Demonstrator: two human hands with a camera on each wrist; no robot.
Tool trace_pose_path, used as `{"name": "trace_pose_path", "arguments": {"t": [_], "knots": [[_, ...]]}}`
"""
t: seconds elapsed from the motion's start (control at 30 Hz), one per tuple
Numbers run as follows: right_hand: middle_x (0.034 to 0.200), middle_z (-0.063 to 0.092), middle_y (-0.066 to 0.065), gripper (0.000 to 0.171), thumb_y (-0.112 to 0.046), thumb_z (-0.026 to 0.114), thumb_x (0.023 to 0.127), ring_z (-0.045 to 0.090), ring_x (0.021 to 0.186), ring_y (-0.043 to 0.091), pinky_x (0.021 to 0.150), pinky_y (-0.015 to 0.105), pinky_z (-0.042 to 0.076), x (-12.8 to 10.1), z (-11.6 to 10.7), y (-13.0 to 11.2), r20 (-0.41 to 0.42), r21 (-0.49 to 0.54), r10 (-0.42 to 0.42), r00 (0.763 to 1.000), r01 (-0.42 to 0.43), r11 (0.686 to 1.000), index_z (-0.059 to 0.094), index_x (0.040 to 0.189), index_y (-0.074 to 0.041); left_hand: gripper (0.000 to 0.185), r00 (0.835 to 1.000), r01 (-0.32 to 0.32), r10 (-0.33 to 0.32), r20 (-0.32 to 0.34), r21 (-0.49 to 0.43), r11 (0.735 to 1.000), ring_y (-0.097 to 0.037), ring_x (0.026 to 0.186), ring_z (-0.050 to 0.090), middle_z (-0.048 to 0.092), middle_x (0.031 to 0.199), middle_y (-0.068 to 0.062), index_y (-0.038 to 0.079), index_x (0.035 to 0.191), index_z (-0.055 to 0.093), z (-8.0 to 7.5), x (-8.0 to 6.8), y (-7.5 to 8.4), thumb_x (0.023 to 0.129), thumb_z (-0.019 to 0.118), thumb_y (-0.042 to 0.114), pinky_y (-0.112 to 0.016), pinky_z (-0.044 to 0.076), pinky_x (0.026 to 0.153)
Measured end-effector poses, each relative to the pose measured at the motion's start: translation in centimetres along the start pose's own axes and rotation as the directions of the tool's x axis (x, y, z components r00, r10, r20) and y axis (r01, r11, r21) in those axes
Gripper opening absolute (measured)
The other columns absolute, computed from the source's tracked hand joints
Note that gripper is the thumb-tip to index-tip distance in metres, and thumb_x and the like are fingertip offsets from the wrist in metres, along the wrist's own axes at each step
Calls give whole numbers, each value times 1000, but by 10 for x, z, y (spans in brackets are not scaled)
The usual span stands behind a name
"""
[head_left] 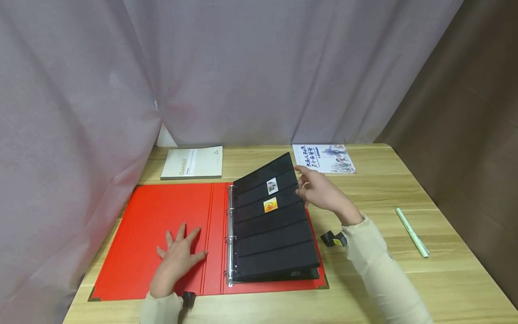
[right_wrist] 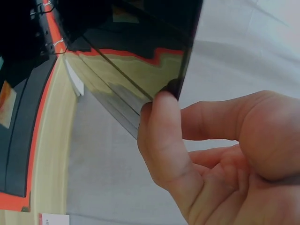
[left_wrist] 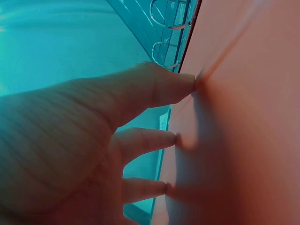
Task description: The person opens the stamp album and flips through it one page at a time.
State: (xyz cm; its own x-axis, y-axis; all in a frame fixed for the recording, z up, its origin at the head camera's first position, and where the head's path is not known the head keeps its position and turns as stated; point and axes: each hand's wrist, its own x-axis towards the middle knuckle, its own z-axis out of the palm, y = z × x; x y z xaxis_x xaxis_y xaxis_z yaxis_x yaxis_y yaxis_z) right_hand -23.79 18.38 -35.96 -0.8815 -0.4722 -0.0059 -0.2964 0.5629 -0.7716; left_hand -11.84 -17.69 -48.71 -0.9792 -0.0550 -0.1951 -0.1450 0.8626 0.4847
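Note:
A red ring binder (head_left: 162, 202) lies spread out on the wooden table, with black stamp pages (head_left: 275, 238) on its metal rings (head_left: 230, 238). My right hand (head_left: 321, 191) pinches the outer edge of the lifted pages between thumb and fingers, also seen in the right wrist view. The raised page carries a grey-and-white stamp (head_left: 272, 186) and a yellow-orange stamp (head_left: 270, 205). On the inside of the left cover my left hand (head_left: 178, 258) rests with spread fingers; in the left wrist view its fingertips touch the red surface.
A Gambit notebook (head_left: 192, 163) lies behind the binder at left. At the back right lies a printed booklet (head_left: 324, 158). A pale green pen (head_left: 413, 233) is on the table at right. Curtains (head_left: 251, 72) hang behind the table.

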Motion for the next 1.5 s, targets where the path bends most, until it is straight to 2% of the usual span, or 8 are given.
{"name": "trace_pose_path", "arguments": {"t": [0.43, 0.63, 0.93, 1.2, 1.5], "knots": [[90, 56, 14, 66, 8, 58, 93, 63, 51, 19, 56, 33, 55, 6, -3, -32, 6, -87, -32, 999, 32, 996, 29, 152, 11, 76, 1000, 0, 0, 2, 11, 1000, -67, 140, 0, 17, 160, -33, 7, 151, 46, 0, 0, -1, 85, 79, 26, -88, 3, 96], [93, 58, 17, 67, 8, 58, 92, 65, 53, 25, 57, 36, 57, 12, -4, -50, 21, -100, -23, 1000, 25, 995, 29, 153, 10, 77, 1000, -1, 1, -6, -2, 1000, -66, 140, 1, 17, 160, -33, 7, 151, 46, 2, 1, 0, 84, 80, 26, -88, 3, 96], [95, 63, 20, 66, 6, 55, 91, 64, 51, 18, 56, 33, 56, 26, -2, -76, 33, -146, -8, 999, 12, 989, 32, 153, 9, 77, 1000, -11, 11, -2, -15, 1000, -67, 140, -1, 16, 160, -33, 6, 151, 45, -1, 2, 0, 85, 79, 25, -89, 3, 96], [95, 66, 22, 66, 9, 51, 89, 65, 51, 23, 55, 34, 57, 36, 2, -95, 44, -130, -28, 999, 33, 991, 33, 152, 9, 76, 1000, -4, 4, -5, 12, 1000, -67, 140, 1, 16, 160, -33, 7, 151, 46, 2, 5, -1, 85, 79, 26, -88, 5, 96], [100, 66, 20, 65, 8, 51, 90, 66, 53, 22, 56, 31, 55, 44, 7, -110, 57, -148, 8, 998, 1, 989, 32, 153, 7, 74, 1000, -14, 14, -2, 22, 1000, -68, 139, 5, 20, 159, -33, 6, 150, 47, -3, 6, 0, 86, 79, 25, -88, 8, 96]]}}
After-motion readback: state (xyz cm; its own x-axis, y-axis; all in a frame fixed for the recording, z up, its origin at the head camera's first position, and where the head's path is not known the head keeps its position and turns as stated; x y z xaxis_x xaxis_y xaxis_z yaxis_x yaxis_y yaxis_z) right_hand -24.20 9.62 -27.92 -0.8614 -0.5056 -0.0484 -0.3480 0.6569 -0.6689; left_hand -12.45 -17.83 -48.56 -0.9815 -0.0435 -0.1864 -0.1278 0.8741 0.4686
